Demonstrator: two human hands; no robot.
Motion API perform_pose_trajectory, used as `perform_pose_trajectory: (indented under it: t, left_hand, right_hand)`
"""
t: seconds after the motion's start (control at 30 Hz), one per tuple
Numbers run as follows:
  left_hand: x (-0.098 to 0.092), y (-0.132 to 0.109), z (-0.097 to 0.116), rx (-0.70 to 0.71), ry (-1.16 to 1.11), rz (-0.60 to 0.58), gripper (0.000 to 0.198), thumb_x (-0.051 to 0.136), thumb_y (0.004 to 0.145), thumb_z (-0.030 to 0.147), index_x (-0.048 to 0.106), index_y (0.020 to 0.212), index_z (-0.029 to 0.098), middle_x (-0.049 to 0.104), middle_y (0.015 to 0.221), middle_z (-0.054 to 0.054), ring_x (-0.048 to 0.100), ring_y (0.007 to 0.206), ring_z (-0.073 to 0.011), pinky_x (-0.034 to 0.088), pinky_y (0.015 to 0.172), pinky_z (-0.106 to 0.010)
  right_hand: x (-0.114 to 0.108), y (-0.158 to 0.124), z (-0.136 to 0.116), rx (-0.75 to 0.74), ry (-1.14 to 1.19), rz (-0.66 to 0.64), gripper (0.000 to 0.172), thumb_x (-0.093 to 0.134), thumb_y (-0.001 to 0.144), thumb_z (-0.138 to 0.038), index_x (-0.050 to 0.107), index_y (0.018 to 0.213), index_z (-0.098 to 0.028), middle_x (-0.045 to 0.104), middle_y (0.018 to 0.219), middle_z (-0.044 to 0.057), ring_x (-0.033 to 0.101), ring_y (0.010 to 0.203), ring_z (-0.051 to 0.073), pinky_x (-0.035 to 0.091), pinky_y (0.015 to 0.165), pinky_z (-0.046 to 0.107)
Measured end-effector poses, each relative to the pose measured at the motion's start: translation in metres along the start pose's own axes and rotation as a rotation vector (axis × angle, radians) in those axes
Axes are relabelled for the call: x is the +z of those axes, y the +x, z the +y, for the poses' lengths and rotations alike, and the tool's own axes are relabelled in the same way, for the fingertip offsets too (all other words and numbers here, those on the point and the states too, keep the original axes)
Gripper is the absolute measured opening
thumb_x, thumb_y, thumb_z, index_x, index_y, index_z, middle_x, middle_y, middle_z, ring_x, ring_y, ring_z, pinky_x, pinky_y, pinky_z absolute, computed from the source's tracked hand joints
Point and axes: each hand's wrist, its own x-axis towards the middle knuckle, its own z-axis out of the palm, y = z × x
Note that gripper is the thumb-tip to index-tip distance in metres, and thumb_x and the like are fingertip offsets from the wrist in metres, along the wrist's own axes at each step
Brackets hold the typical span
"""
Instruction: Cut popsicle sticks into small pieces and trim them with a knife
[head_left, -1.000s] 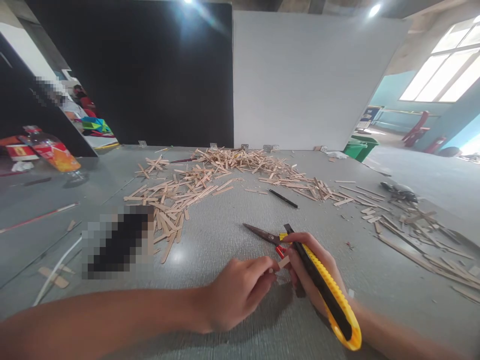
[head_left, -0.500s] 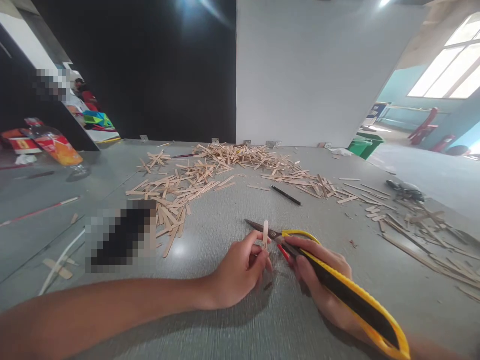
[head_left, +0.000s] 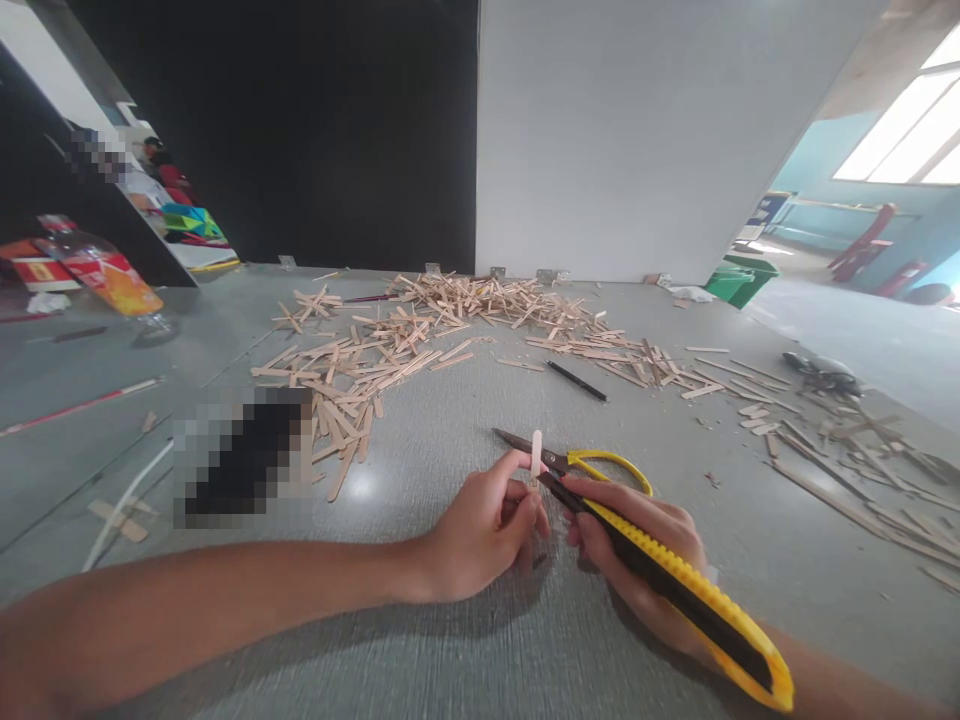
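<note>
We record the left hand (head_left: 487, 525) closed in a pinch on a short wooden stick (head_left: 535, 452), held upright just above the worktop (head_left: 450, 660) with its rounded end uppermost and its lower end hidden behind the fingertips. The right hand (head_left: 637, 555) is wrapped fully round a yellow utility knife (head_left: 679, 595), and the knife's dark nose points at the foot of the stick; we cannot tell whether the blade touches the wood. A pair of scissors (head_left: 581, 460) with yellow handles lies flat on the worktop just behind both hands. Further back sit a loose heap of sticks (head_left: 420, 335) and a black pen (head_left: 576, 381), with more offcuts (head_left: 840, 450) scattered to the right. In our judgement the stick is very light, stiff along its length, thin enough to split along the grain or snap under side load, and smooth enough to slip or twist. We judge it best held low, by its flat faces, with fingertips kept clear of the blade's line.
</note>
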Motion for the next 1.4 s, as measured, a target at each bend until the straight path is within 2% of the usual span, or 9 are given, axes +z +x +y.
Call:
perform_pose_trajectory:
  t: [0.17, 0.43, 0.57, 0.8, 0.93, 1.07, 1.17, 1.3, 1.4]
  left_hand:
    - [-0.001, 0.000, -0.003, 0.020, 0.052, 0.006, 0.021, 0.048, 0.106, 0.040, 0.045, 0.116, 0.022, 0.063, 0.077, 0.003, 0.055, 0.047, -0.0095, 0.040, 0.044, -0.019]
    - [-0.002, -0.002, -0.004, 0.070, 0.091, -0.019, 0.024, 0.044, 0.108, 0.044, 0.044, 0.116, 0.021, 0.053, 0.066, 0.006, 0.047, 0.050, -0.0112, 0.036, 0.048, -0.021]
    - [-0.002, -0.002, -0.004, 0.064, 0.083, -0.025, 0.027, 0.044, 0.108, 0.048, 0.045, 0.116, 0.022, 0.056, 0.068, 0.004, 0.049, 0.050, -0.0120, 0.036, 0.047, -0.021]
    - [0.000, -0.003, -0.004, 0.060, 0.054, -0.020, 0.025, 0.046, 0.108, 0.045, 0.048, 0.116, 0.021, 0.062, 0.072, 0.001, 0.051, 0.053, -0.0117, 0.037, 0.049, -0.020]
    - [0.001, -0.003, -0.004, 0.059, 0.019, -0.009, 0.025, 0.047, 0.108, 0.045, 0.048, 0.115, 0.021, 0.063, 0.075, 0.000, 0.049, 0.051, -0.0101, 0.036, 0.048, -0.020]
    - [0.001, -0.002, -0.004, 0.044, -0.039, -0.008, 0.029, 0.048, 0.107, 0.049, 0.048, 0.114, 0.022, 0.061, 0.073, 0.002, 0.051, 0.049, -0.0097, 0.039, 0.047, -0.020]
    - [0.002, -0.001, -0.002, 0.030, -0.098, -0.007, 0.034, 0.049, 0.105, 0.054, 0.046, 0.116, 0.022, 0.058, 0.074, 0.004, 0.050, 0.049, -0.0090, 0.040, 0.047, -0.020]
    - [0.003, -0.001, 0.001, 0.022, -0.162, -0.007, 0.039, 0.052, 0.104, 0.057, 0.046, 0.118, 0.022, 0.056, 0.075, 0.005, 0.048, 0.048, -0.0078, 0.041, 0.048, -0.020]
    - [0.003, -0.002, 0.001, 0.026, -0.173, -0.009, 0.039, 0.052, 0.104, 0.056, 0.045, 0.122, 0.022, 0.057, 0.078, 0.004, 0.049, 0.049, -0.0078, 0.042, 0.048, -0.020]
  right_hand:
    - [0.002, 0.001, -0.002, -0.092, -0.046, -0.008, 0.033, 0.061, 0.095, -0.012, 0.069, 0.124, -0.027, 0.078, 0.081, 0.002, 0.076, 0.062, 0.018, 0.062, 0.054, 0.029]
    - [0.008, -0.001, -0.002, 0.142, 0.172, -0.009, 0.023, 0.061, 0.101, -0.021, 0.071, 0.121, -0.029, 0.081, 0.084, -0.001, 0.078, 0.062, 0.017, 0.067, 0.062, 0.028]
    - [0.009, 0.004, -0.009, 0.177, 0.197, 0.020, 0.020, 0.059, 0.102, -0.026, 0.074, 0.115, -0.025, 0.080, 0.078, 0.000, 0.074, 0.054, 0.016, 0.064, 0.055, 0.027]
    - [0.009, 0.003, -0.010, 0.234, 0.167, 0.042, 0.018, 0.062, 0.101, -0.029, 0.076, 0.112, -0.027, 0.082, 0.077, -0.001, 0.078, 0.059, 0.016, 0.065, 0.063, 0.025]
    - [0.008, 0.005, -0.011, 0.254, 0.236, 0.022, 0.019, 0.060, 0.101, -0.030, 0.076, 0.112, -0.027, 0.082, 0.081, -0.001, 0.077, 0.058, 0.015, 0.065, 0.057, 0.023]
    - [0.007, 0.007, -0.010, 0.131, 0.109, 0.028, 0.021, 0.063, 0.098, -0.023, 0.075, 0.114, -0.028, 0.082, 0.081, -0.001, 0.077, 0.062, 0.016, 0.065, 0.064, 0.026]
    - [0.007, 0.006, -0.008, -0.026, 0.030, 0.024, 0.031, 0.064, 0.096, -0.017, 0.072, 0.122, -0.031, 0.083, 0.096, 0.001, 0.079, 0.072, 0.018, 0.066, 0.073, 0.029]
    - [0.006, 0.002, -0.005, -0.127, 0.014, -0.082, 0.048, 0.060, 0.097, -0.009, 0.062, 0.138, -0.034, 0.080, 0.096, 0.004, 0.080, 0.087, 0.022, 0.066, 0.077, 0.033]
    - [0.004, -0.004, 0.001, -0.147, 0.023, -0.153, 0.059, 0.061, 0.097, -0.007, 0.053, 0.148, -0.036, 0.077, 0.111, 0.007, 0.077, 0.098, 0.022, 0.065, 0.084, 0.035]
